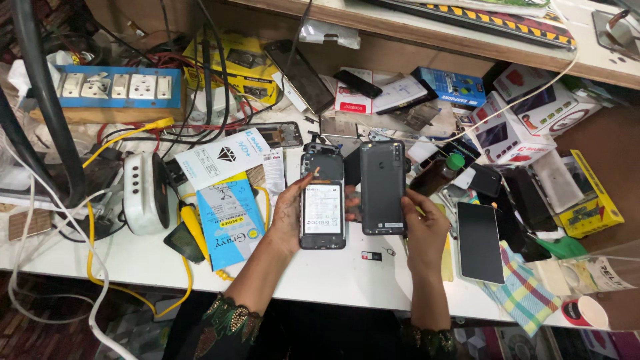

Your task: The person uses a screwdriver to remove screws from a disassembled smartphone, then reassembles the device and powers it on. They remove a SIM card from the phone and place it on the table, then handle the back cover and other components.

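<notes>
My left hand (291,215) holds an opened phone body (323,203) upright over the white worktable, its battery and inner parts facing me. Beside it, my right hand (425,230) grips a dark grey phone back cover (383,188) by its lower right edge. The two parts are side by side, almost touching, above the table's middle. A tiny SIM tray (372,255) lies on the table just below them.
A blue switchboard (119,87) and tangled cables lie at the left, with a white device (145,193) and blue screen-protector packs (230,220). Phones (480,241), small boxes (515,137), a brown green-capped bottle (437,175) and a striped cloth (523,293) crowd the right.
</notes>
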